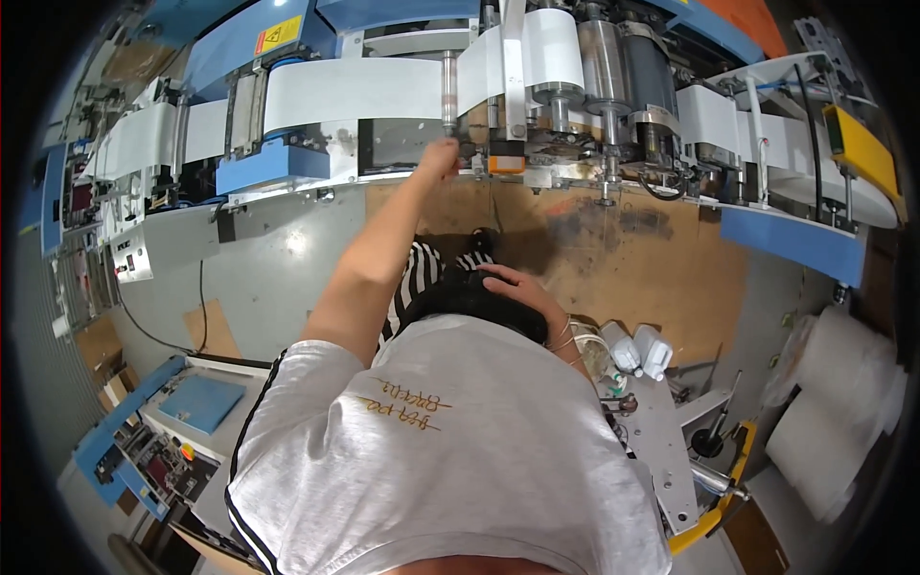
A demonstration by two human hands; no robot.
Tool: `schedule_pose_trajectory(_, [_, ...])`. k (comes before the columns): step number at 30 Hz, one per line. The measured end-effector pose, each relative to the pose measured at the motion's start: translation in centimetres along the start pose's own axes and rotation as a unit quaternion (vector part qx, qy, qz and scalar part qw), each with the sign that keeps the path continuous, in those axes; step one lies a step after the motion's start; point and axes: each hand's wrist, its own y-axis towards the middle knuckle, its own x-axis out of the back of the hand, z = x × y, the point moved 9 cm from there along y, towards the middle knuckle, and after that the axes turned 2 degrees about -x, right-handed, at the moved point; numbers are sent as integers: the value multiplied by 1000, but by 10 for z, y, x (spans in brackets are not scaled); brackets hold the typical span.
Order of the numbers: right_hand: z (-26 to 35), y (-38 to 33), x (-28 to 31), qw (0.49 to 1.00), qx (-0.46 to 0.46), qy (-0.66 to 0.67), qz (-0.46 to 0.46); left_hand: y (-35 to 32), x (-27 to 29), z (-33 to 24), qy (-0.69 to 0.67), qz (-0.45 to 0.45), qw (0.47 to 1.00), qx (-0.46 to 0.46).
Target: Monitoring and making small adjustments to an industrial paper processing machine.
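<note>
Machine [273, 170], blue-panelled, one, threaded with a white web [355, 91]. Slim metal roller [449, 86], one, crossing the web, its near end toward the machine's front edge. Left hand [441, 160]: at that front edge, just below the roller's near end, fingers curled together; whether clamped on anything, cannot tell. Orange-fronted block [507, 164]: same edge, right of the hand. Right hand [522, 287]: against the black garment [450, 299], fingers slightly apart, nothing visibly held. Step, as judged: checking or adjusting at the roller end; next move likely calls for steady fingertips, clear of the web.
</note>
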Motion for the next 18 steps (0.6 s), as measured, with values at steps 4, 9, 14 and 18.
schedule_pose_trajectory(4, [13,5,-4,998,57,-28,9,-29,19,69,76,-36,996,23])
schedule_pose_trajectory(9, [9,13,-8,999,26,-13,19,-65,51,160,136,-9,988,79])
schedule_pose_trajectory(14, [22,21,-23,995,46,-67,61,-100,94,230,162,-90,979,87])
schedule_pose_trajectory(18, [28,25,-33,994,36,-67,75,-125,97,239,202,-141,963,106])
